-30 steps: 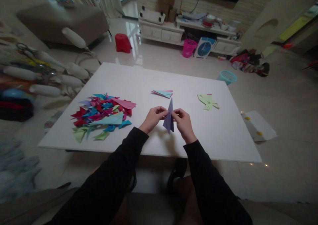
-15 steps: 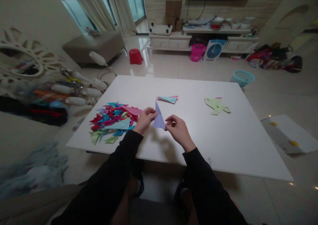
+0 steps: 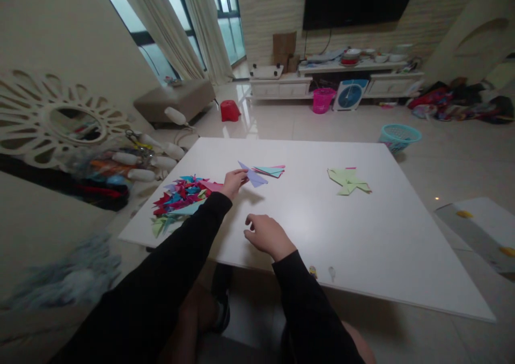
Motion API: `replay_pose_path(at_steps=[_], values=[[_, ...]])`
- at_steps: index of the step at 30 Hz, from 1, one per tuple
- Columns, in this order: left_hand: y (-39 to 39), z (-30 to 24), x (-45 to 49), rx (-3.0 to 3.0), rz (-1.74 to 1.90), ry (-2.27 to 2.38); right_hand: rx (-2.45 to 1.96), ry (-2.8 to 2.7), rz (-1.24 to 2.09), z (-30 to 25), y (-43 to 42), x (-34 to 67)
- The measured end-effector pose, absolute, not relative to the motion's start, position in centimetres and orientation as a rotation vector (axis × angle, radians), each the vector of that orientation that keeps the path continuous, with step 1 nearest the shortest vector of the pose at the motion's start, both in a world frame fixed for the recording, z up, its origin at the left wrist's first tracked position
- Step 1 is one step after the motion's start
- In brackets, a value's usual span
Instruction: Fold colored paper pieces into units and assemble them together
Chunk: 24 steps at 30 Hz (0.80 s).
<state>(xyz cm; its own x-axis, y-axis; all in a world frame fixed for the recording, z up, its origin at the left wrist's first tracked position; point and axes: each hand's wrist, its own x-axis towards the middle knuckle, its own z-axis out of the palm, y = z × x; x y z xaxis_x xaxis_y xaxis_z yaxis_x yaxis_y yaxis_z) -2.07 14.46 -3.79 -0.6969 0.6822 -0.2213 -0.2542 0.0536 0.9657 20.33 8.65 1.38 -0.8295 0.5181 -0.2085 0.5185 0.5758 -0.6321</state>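
Taking the small stack of folded papers [image 3: 275,171] as the landmark, the lilac folded paper [image 3: 256,179] is just to its left and slightly nearer the person, pinched between the thumb and fingers of the left hand [image 3: 234,184]. A shadow nearer than the stack suggests that the sheet is held above the white desk [image 3: 309,219]; whether it touches the stack cannot be told. The right hand [image 3: 267,235] is empty, fingers loosely curled with thumb and forefinger apart, well nearer the person than the stack. Left of the stack lies the heap of coloured folded paper [image 3: 181,195], partly behind the left sleeve [image 3: 201,230]; well to its right lie pale green folded pieces [image 3: 348,182]. The likeliest trouble is the lilac point catching the stack and pushing it askew, since they are so close. Held at one side only, the sheet could also swing or spring open. The left sleeve, passing so near the heap, might drag loose pieces out of it.
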Motion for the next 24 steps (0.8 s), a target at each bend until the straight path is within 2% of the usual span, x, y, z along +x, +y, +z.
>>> replay_pose_path(at_steps=[6,11,18,24], values=[[22.9,-4.1,-0.8,0.398,1.683,1.677,0.871,2.75,-1.022,1.0,8.6,20.3],[26.5,-5.8,-0.2,0.433,1.605,1.739,0.861,2.727,-1.024,1.4,8.5,19.8],[25.4,-8.9,-0.8,0.71,1.262,1.974,0.765,2.713,-1.083,1.2,8.4,19.3],[22.9,-10.0,-0.8,1.242,0.941,2.161,0.774,2.726,-1.018,0.9,8.0,18.8]])
